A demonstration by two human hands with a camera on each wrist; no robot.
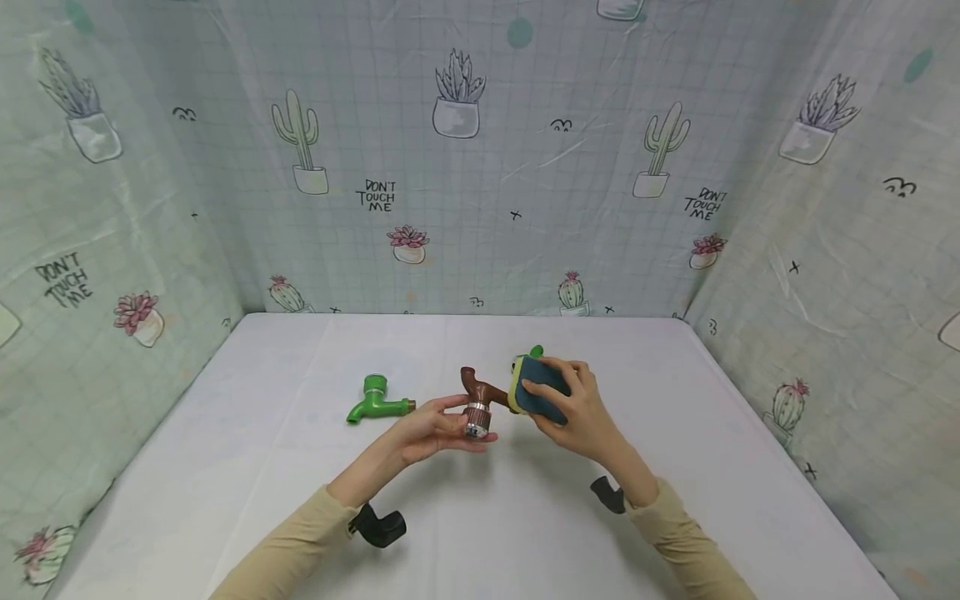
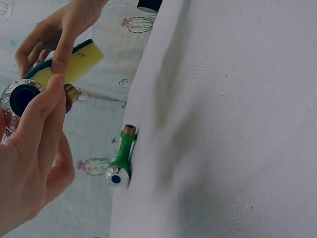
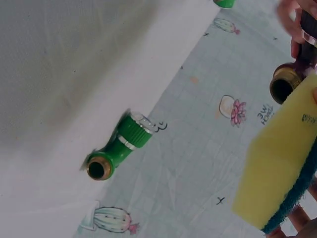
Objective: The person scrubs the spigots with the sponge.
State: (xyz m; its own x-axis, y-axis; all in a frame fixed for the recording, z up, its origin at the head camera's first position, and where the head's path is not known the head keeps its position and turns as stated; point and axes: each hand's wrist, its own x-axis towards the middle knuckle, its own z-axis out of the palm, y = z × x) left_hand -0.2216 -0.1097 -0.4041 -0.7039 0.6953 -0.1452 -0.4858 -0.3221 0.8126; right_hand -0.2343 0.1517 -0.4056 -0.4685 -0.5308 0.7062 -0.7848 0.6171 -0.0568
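My left hand (image 1: 442, 427) pinches a brown faucet (image 1: 477, 398) by its chrome end (image 2: 20, 96) and holds it above the table. The brass thread (image 3: 285, 87) of that faucet points at the sponge. My right hand (image 1: 570, 404) grips a yellow and dark blue sponge (image 1: 538, 388), its yellow face (image 3: 280, 168) against the faucet's right end. In the left wrist view the sponge (image 2: 75, 62) sits just behind my left thumb (image 2: 42, 111), under the fingers of my right hand (image 2: 54, 29).
A green faucet (image 1: 375, 402) lies on the white table (image 1: 300, 517) left of my hands, also in view as the green faucet (image 2: 121, 156). A second green faucet (image 3: 119, 144) lies behind the sponge, its tip (image 1: 536, 352) just showing. Cactus-print cloth walls (image 1: 480, 167) close three sides.
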